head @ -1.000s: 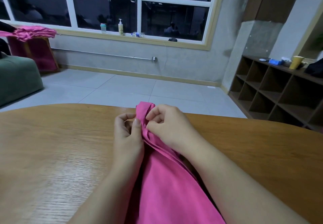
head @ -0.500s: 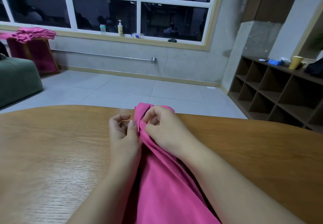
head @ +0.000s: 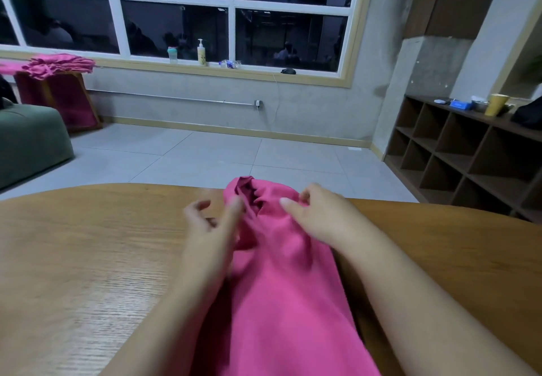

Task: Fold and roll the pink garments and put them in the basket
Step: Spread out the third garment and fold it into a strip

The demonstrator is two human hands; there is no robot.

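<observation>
A long pink garment (head: 281,293) lies on the wooden table (head: 88,258), stretching away from me, its far end bunched into a loose roll near the table's far edge. My left hand (head: 209,226) is blurred beside the roll's left side; its thumb touches the cloth and its fingers are spread, holding nothing. My right hand (head: 319,217) rests on the roll's right side and pinches the fabric between thumb and curled fingers. Far off at the left wall stands the basket (head: 58,103), with more pink garments (head: 58,63) heaped on it.
A green sofa (head: 29,138) sits on the floor at the left. Dark wooden cubby shelves (head: 457,153) line the right wall, with a yellow cup (head: 495,104) and small items on top. Bottles stand on the window sill (head: 202,53).
My hands have moved apart and the bunched far end of the garment has spread wider. My left hand has let go of its pinch; only the thumb stays on the cloth.
</observation>
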